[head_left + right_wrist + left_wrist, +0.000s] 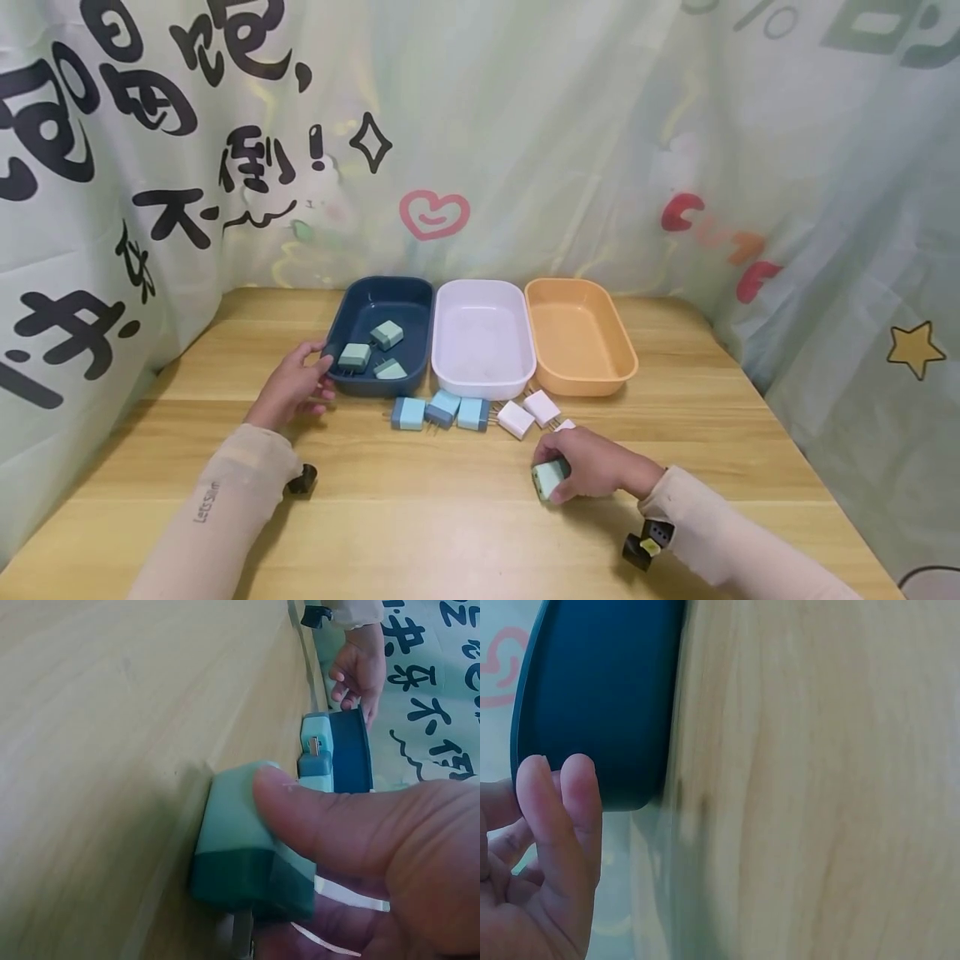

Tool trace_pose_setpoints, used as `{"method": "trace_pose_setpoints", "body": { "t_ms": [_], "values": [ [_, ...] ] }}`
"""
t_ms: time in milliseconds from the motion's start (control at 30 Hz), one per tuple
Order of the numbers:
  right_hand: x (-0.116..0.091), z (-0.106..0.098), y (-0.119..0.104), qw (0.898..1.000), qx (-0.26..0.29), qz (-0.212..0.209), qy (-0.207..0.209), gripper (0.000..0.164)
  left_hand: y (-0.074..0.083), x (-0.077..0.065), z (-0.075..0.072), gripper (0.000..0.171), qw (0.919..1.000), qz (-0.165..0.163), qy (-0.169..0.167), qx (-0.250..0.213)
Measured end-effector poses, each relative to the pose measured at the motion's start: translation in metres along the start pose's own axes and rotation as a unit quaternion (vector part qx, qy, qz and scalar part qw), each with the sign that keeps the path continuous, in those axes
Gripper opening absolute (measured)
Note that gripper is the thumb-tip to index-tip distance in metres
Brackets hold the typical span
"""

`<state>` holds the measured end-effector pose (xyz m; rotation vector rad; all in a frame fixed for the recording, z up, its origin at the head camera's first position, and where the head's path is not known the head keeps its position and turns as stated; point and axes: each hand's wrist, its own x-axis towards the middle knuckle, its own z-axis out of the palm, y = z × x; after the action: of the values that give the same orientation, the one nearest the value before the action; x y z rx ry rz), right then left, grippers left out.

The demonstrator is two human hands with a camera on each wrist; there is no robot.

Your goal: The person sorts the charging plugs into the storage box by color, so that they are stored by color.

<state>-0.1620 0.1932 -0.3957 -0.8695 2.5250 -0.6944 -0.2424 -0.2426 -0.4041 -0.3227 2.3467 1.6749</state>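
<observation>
My right hand (600,462) pinches a green wall charger (548,480) between thumb and fingers, low over the table in front of the trays. In the right wrist view, this charger (236,814) shows a pale green body, a dark green end and metal prongs. My left hand (292,385) holds the front left corner of the dark blue tray (381,387) by its rim. Up close in the left wrist view, fingertips (577,776) lie against the tray's outer wall. Inside that tray lie three green chargers (355,357).
Beside the blue tray stand a white tray (483,388) and an orange tray (581,387), side by side. Three blue chargers (410,414) lie along the tray fronts. To their right are white chargers (516,419), one partly hidden by my right hand. A printed curtain (540,167) hangs behind.
</observation>
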Motion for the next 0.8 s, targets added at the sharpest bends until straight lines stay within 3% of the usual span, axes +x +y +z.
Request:
{"method": "trace_pose_setpoints", "body": {
  "t_ms": [267,533,800],
  "values": [
    [0.006,-0.004,0.003,1.000,0.021,-0.016,0.012,0.026,-0.001,0.000,-0.001,0.055,1.0000,0.001,0.001,0.010],
    [0.011,-0.010,0.011,0.991,0.136,-0.002,0.020,0.025,-0.001,0.000,-0.001,0.055,1.0000,0.001,-0.005,0.007],
    [0.013,-0.017,0.012,0.988,0.151,0.018,0.026,0.027,-0.001,0.000,0.000,0.056,1.0000,0.001,-0.005,0.006]
  ]
}}
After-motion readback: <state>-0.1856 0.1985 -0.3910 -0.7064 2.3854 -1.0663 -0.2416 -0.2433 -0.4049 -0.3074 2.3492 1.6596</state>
